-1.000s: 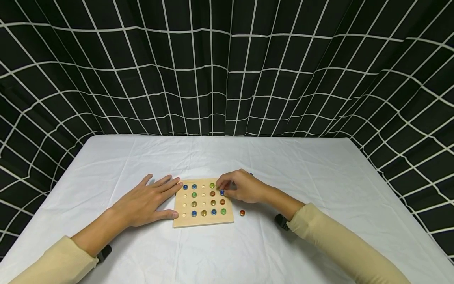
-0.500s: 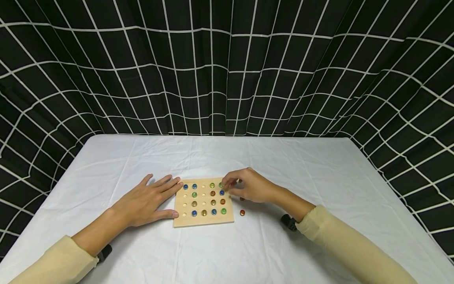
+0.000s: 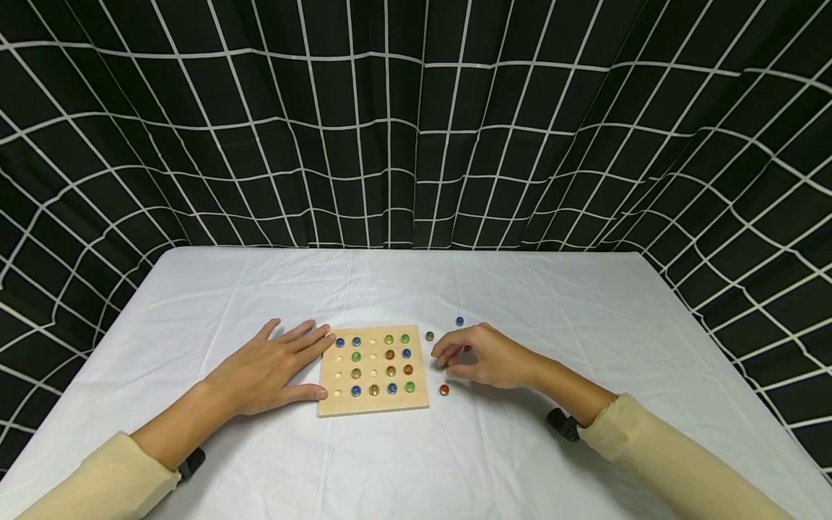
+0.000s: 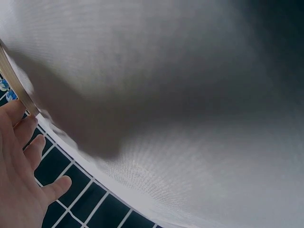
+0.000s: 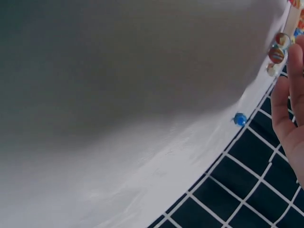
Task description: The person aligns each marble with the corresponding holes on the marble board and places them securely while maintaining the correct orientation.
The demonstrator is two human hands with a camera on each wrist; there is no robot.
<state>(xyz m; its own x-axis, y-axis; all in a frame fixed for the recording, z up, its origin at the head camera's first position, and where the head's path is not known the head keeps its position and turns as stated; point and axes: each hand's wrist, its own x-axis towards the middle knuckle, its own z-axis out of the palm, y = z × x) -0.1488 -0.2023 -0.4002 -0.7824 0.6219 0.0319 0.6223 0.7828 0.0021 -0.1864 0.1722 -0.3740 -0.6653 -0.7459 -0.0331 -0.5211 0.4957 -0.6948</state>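
A pale wooden board (image 3: pixel 416 403) with rows of small hollows lies on the white cloth, and colored glass marbles fill many of them. My left hand (image 3: pixel 260 372) lies spread beside it, its index fingertip and thumb touching the left edge. A green marble (image 3: pixel 405 339) sits in the far right corner hollow. Just right of the board, my right hand (image 3: pixel 484 355) hovers over the cloth with fingers and thumb bent downward and apart. A striped marble (image 5: pixel 276 54) is close by its fingertips in the right wrist view; the fingers mostly hide it in the head view.
Loose on the cloth right of the board are a red marble (image 3: pixel 444 390), a dark marble (image 3: pixel 430 336) and a blue marble (image 3: pixel 459 321). Bare hollows show in the board's left and middle columns. A black curtain (image 3: pixel 416 144) with white grid lines surrounds the table.
My right hand has moved off the board toward the right and nearer, uncovering the green marble in the far right corner and the loose marbles beyond. The left hand stays still.
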